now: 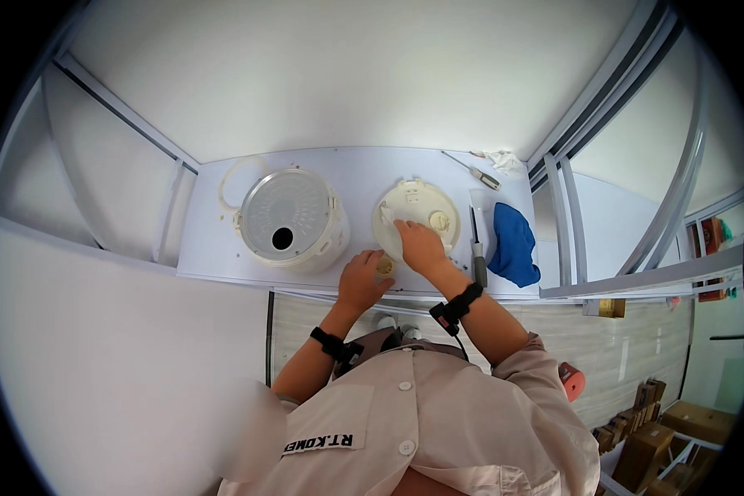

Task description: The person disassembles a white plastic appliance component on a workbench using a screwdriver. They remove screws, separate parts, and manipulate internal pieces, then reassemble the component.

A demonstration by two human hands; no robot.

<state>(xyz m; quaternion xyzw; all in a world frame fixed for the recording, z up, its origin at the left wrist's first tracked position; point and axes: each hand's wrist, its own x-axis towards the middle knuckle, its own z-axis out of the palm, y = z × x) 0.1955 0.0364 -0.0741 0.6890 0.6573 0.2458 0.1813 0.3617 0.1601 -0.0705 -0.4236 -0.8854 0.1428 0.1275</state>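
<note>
My right hand grips a white wipe on a round cream plastic lid, which has a small round fitting at its right. My left hand has its fingers closed round a small yellowish round part at the lid's lower left edge. Left of both hands stands a white cylindrical appliance body with a translucent top plate that has a dark round hole. Just right of the lid lie a long grey-handled tool and a blue cloth.
A pale rubber ring lies behind the appliance. A screwdriver and crumpled white paper sit at the back right of the white bench. Metal frames flank the bench. Cardboard boxes and a red round object are on the floor.
</note>
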